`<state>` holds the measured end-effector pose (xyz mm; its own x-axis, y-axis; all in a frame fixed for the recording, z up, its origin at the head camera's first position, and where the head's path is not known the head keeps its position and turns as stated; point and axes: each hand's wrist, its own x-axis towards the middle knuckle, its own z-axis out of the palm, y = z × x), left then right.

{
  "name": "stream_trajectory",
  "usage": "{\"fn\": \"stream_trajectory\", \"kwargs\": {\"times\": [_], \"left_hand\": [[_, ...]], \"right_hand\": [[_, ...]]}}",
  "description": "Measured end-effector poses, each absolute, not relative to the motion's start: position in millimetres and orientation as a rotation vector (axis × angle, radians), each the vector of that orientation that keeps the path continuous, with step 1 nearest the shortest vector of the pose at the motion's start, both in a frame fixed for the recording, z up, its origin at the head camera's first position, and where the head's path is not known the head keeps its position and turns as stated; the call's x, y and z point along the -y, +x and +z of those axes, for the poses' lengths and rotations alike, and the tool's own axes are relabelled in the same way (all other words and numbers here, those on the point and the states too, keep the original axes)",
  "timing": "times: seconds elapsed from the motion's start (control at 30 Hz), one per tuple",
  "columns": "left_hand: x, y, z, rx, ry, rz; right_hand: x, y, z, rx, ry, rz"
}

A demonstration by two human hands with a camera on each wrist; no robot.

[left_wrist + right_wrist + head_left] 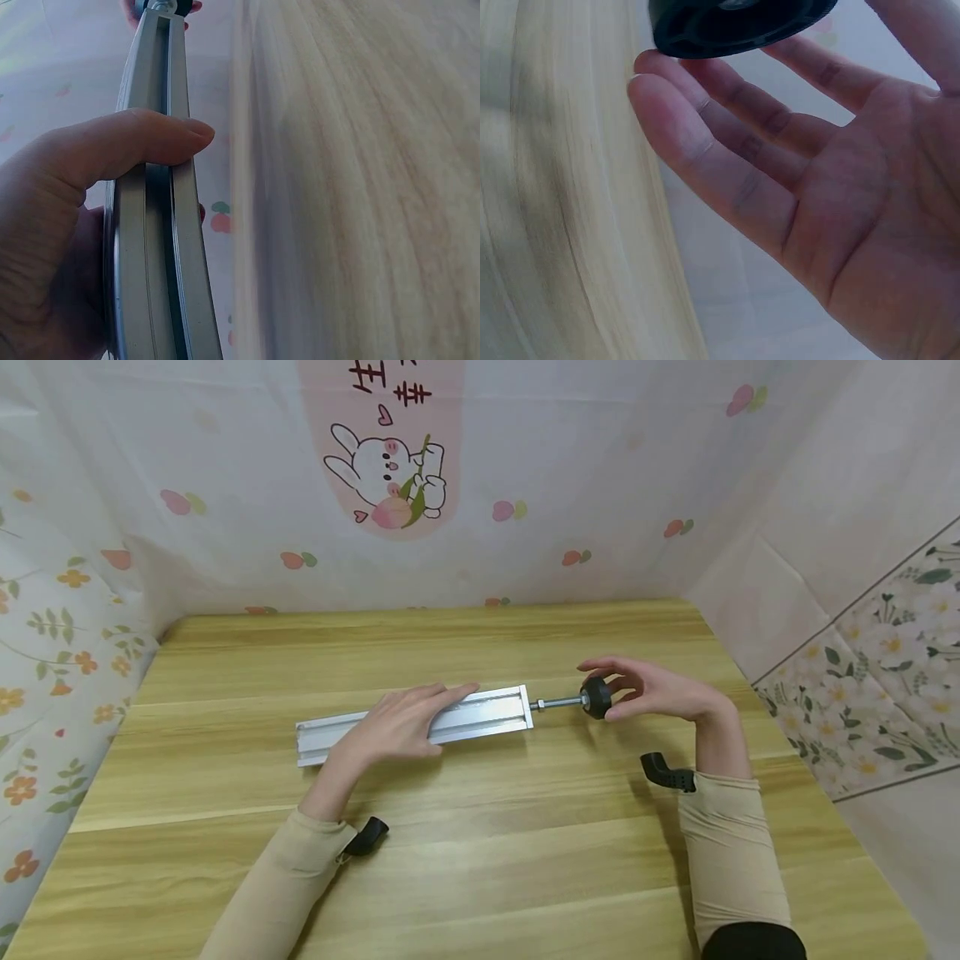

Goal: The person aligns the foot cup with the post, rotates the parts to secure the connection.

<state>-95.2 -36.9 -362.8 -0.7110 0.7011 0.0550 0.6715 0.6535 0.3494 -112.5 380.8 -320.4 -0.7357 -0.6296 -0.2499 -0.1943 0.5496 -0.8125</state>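
Observation:
A silver aluminium profile [480, 714] with lengthwise grooves lies slantwise across the middle in the head view. My left hand [397, 722] grips it near its middle; in the left wrist view the thumb [172, 139] crosses the grooved face. From the profile's right end sticks a threaded rod [561, 702] with a nut, tipped by a round black levelling foot [597, 697]. Around that foot curl the thumb and fingers of my right hand [648, 689]. The right wrist view shows the foot's rim [742, 45] at the fingertips, the palm facing it.
A wood-grain table [487, 860] carries the work, with a printed cloth wall [525, 468] behind its far edge. Black camera mounts sit at the left wrist [367, 837] and right wrist [663, 772]. Flowered cloth hangs at both sides.

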Motion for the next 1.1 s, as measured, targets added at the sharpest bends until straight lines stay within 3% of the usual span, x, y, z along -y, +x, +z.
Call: {"fn": "stream_trajectory", "kwargs": {"times": [1.1], "left_hand": [[31.1, -121.1, -378.8, -2.541, 1.11, 0.625]], "right_hand": [[-372.0, -121.3, -337.1, -2.263, -0.55, -0.932]]}}
